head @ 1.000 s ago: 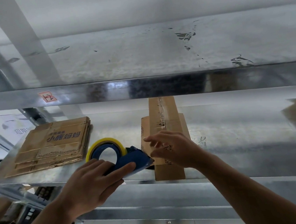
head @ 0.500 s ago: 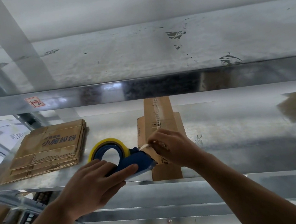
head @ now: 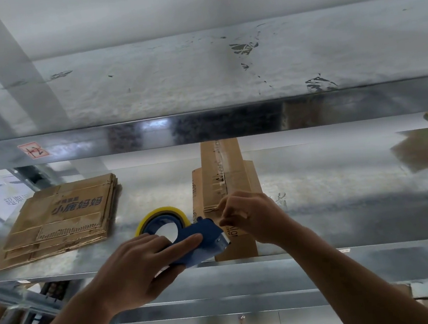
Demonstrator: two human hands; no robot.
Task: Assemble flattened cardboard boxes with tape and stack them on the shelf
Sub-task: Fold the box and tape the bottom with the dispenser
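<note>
Pinching the tape (head: 157,212) at its free end (thin, sticky, likely floppy), the right hand (head: 253,218) neighbours the left hand's (head: 137,272) gripped dispenser (head: 202,235).

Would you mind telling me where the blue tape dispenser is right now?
Low centre in the head view, the tape dispenser is held by the left hand at the front edge of the shelf, just left of the narrow cardboard box.

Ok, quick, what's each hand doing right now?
Left hand: grips the blue tape dispenser.
Right hand: pinching something at the dispenser's front; what it is cannot be told.
</note>
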